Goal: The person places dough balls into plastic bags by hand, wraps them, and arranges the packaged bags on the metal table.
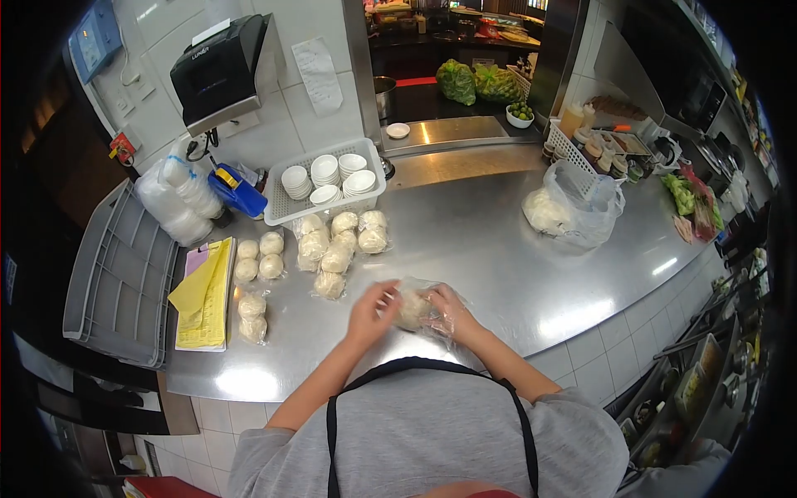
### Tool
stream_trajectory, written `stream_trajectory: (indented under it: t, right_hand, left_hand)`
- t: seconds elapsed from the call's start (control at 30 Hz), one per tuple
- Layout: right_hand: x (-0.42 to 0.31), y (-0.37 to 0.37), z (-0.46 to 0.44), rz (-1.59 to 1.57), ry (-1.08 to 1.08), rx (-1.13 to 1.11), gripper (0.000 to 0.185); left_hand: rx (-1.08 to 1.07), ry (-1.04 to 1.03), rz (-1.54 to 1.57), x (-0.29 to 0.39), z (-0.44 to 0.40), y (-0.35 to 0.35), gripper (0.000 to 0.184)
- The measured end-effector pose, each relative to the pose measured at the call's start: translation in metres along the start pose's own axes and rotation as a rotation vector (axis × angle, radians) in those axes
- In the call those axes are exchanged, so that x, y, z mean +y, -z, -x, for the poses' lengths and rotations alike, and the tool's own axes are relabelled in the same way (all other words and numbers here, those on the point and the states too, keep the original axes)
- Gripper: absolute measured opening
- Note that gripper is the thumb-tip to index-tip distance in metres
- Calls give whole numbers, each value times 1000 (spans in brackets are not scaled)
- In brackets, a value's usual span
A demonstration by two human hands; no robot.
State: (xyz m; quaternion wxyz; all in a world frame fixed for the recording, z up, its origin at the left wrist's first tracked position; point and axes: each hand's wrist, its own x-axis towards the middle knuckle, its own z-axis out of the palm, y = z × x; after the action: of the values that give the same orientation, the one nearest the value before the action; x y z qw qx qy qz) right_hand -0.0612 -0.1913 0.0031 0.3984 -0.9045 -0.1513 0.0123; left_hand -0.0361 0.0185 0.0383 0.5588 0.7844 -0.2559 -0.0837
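Observation:
A clear plastic bag with pale dough balls (pixel 411 310) is in front of me at the counter's near edge. My right hand (pixel 448 309) grips the bag from the right, and film wraps loosely over its fingers. My left hand (pixel 375 310) is at the bag's left side, its fingers curved and apart, slightly blurred; whether it touches the film is unclear. Further left sit several bagged dough balls, one group (pixel 336 249) below the basket, another (pixel 260 256) beside the papers and one bag (pixel 252 318) nearer to me.
A grey basket (pixel 278 213) holds stacked white bowls (pixel 326 170). Yellow papers (pixel 203 299) lie at the left, beside a grey crate (pixel 112 274). On the right stands a plastic bag with white contents (pixel 552 209). Sauce bottles (pixel 571 119) and bagged greens (pixel 681 195) are farther right.

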Motion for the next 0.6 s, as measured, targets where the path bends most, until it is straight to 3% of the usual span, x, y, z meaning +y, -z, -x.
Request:
stream_trajectory:
  t: [0.07,0.1,0.17,0.2,0.27,0.33,0.4,0.53,0.6]
  right_hand:
    - [11,-7,-2,-37,336,11,55]
    - [9,-9,-1,-36,336,12,55]
    - [4,-13,1,-122,364,-134,56]
    - [3,-16,4,-122,367,-130,56]
    - [1,-24,10,-100,39,-149,61]
    - [-9,-20,10,-97,55,-163,65]
    - [-32,-2,16,-194,-281,-307,69]
    - [-26,-6,19,-269,-362,-284,71]
    - [-15,-19,21,-510,-204,-185,69]
  left_hand:
    - [264,43,-184,-46,-14,6,38]
    - [264,41,-185,-64,-16,5,38]
    - [-54,243,-69,-87,-12,2,41]
    - [-54,240,-73,-80,-9,0,41]
    - [-214,412,166,-57,-3,-10,35]
    - [-188,367,282,-55,3,-14,37]
    - [110,550,735,-41,11,-17,42]
    - [89,545,1031,-61,25,-17,48]
    - [37,481,1054,-67,30,-18,48]
